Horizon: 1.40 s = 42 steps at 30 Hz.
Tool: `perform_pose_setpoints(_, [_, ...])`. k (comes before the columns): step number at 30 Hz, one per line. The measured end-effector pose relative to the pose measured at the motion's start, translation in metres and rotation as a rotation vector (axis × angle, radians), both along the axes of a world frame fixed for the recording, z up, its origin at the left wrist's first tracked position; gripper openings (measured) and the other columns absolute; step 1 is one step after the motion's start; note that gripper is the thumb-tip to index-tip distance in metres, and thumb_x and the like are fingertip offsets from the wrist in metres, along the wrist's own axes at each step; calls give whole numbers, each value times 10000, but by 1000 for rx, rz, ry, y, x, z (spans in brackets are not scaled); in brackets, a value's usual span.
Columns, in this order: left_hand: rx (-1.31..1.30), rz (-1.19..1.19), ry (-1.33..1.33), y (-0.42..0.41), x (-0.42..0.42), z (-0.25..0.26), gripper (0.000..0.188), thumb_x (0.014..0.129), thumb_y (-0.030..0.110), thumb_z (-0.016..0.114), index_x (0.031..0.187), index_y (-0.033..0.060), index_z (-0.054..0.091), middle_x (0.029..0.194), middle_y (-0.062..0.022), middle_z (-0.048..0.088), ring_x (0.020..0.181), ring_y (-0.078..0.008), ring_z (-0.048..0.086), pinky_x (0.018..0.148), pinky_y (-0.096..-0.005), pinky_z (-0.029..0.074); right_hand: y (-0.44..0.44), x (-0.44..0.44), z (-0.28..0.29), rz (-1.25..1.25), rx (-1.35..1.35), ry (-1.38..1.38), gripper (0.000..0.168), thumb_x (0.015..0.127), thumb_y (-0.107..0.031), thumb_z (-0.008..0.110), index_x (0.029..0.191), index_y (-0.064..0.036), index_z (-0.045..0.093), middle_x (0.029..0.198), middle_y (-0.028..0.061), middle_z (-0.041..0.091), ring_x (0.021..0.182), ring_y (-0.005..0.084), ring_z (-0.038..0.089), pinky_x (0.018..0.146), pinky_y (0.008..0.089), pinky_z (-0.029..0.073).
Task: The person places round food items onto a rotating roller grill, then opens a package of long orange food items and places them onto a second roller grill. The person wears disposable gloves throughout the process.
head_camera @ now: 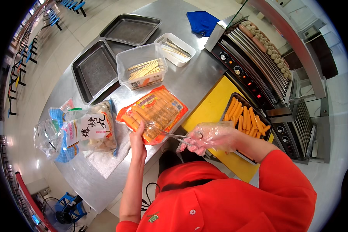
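Observation:
My bare left hand [138, 140] grips the near edge of a clear and orange plastic pack of sausages [155, 108], tilted above the steel table. A clear disposable glove covers my right hand [198, 140], whose fingers are around the handles of metal scissors [174, 135]. The scissor tips reach the near edge of the pack, close to my left fingers; whether the film is cut there I cannot tell. To the right of my gloved hand, loose sausages [246, 117] lie in a dark metal tray [231, 97] on a yellow board [211, 104].
A roller grill [249, 66] holding sausages and meatballs stands at right. Two dark trays [94, 71] [130, 29], a tub of wooden skewers [143, 69] and a white container [178, 59] sit behind the pack. A bag of balls [97, 127] rests left, by a white towel [105, 162].

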State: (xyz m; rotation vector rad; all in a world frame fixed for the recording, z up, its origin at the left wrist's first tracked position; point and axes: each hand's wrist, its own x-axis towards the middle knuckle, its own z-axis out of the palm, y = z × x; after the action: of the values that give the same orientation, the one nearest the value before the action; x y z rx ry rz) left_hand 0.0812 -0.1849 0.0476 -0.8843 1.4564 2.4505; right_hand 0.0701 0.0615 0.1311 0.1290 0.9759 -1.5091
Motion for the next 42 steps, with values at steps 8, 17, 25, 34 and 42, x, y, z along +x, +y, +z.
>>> perform_pose_setpoints(8, [20,23,28,13,-1,5,448,889,237,582,1202,-62,470,1142,-115,553,1006,-168,542,881,-300,422,-35,30,-33,114,388,991,453,746,-260,689,1083,-1,533,722,137,574,674,253,566,628,376,441])
perform_pose_setpoints(17, [-37,-45,38,21,8,-2,431,891,238,580,1198,-45,475,1123,-90,555,979,-164,549,853,-306,437,-65,-20,-44,-29,513,1115,330,717,-276,708,840,3,582,648,87,560,642,177,546,617,322,422])
perform_pose_setpoints(25, [6,-7,5,5,15,-16,496,906,296,548,1263,-19,408,1203,-83,517,1081,-181,521,913,-321,423,29,-138,-18,-69,759,1219,384,724,-375,671,850,-14,661,818,139,660,829,255,625,769,384,473])
perform_pose_setpoints(34, [-65,-99,67,19,0,15,489,896,279,570,1222,-65,446,1171,-110,530,1045,-167,510,910,-313,393,29,-347,-139,187,1345,1928,291,752,-319,642,805,-33,657,809,191,644,773,336,630,718,392,507])
perform_pose_setpoints(42, [-213,-217,130,24,2,13,419,828,181,639,1142,-62,506,1059,-101,586,917,-158,569,807,-290,446,-81,-66,-55,-14,481,1355,286,794,-300,539,850,-64,690,825,137,658,745,274,618,699,376,482])
